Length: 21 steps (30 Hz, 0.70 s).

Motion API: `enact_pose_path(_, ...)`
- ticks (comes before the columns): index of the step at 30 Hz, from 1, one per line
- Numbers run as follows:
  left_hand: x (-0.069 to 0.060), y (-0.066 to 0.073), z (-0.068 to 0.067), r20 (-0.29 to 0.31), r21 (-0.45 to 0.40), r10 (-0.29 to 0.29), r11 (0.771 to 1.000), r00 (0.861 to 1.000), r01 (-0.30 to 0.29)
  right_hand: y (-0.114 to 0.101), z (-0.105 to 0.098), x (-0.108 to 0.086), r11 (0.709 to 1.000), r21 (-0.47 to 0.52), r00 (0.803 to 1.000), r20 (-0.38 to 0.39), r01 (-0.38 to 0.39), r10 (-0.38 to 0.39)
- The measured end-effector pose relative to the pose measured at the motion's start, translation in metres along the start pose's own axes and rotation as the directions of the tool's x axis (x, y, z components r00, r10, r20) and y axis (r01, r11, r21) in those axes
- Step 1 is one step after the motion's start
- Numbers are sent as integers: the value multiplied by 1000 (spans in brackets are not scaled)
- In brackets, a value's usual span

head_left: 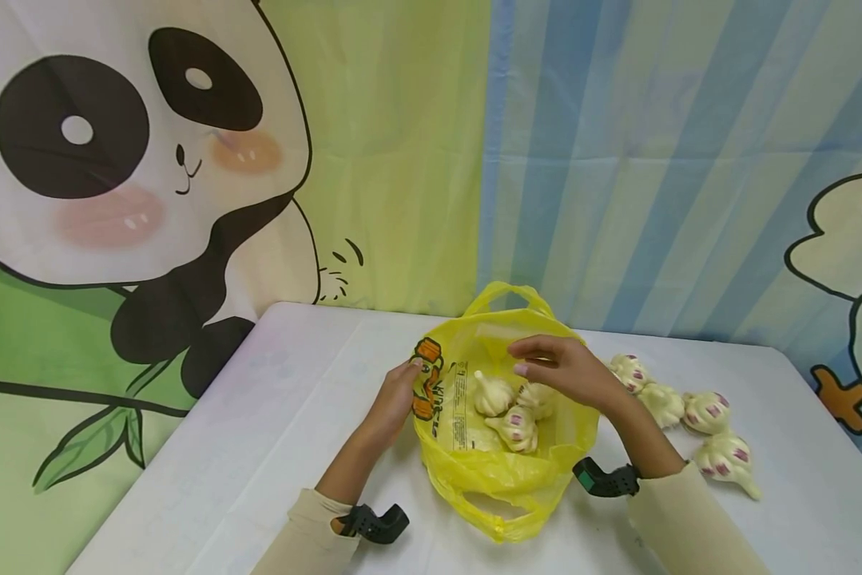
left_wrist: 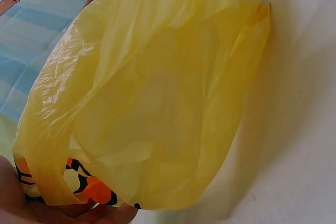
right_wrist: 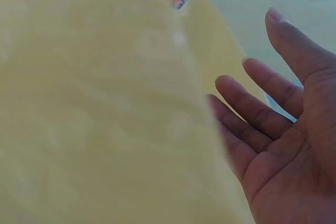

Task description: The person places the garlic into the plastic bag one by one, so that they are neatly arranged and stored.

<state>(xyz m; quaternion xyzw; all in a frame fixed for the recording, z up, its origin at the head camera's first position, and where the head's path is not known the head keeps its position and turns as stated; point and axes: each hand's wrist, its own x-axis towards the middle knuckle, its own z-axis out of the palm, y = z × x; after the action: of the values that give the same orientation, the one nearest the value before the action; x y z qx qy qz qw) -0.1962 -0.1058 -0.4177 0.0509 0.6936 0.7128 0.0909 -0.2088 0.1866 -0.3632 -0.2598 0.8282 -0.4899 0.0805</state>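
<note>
printed panda (head_left: 164,172), blue-striped curtain (head_left: 661,176), white table (head_left: 258,447)

Yellow bag (head_left: 506,475) with orange-black print (head_left: 427,383), purple-patched cream garlic bulbs (head_left: 518,430), blue-striped backdrop (head_left: 581,160)

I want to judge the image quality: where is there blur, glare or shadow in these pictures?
Head view: the yellow bag and garlic bulbs look fairly sharp; left wrist view: bright glare on the bag's side, soft shadow on the white table; right wrist view: the bag is blurred, the right hand clearer.
</note>
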Motion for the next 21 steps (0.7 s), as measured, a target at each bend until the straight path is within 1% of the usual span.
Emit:
enact_pose_path(3,0,-1,-1,2,2,6,1000,1000,-6,-4,-5,-5,1000,4,1000,-22,9,-9)
enact_pose_path(9,0,-1,-2,11,-11,12,1000,1000,-11,-6,-16,-12,998,-29,996,-67,53,-54)
enact_pose_path(14,-1,0,-2,9,-2,6,1000,1000,-6,-6,-23,-18,999,-10,994,-94,48,-48)
enact_pose_path(18,-1,0,-1,4,-3,-1,1000,1000,1,-9,-27,-24,999,-19,992,-124,31,-33)
enact_pose_path(21,0,-1,-1,7,7,9,1000,1000,-9,-10,-28,-28,1000,-22,989,-146,22,-25)
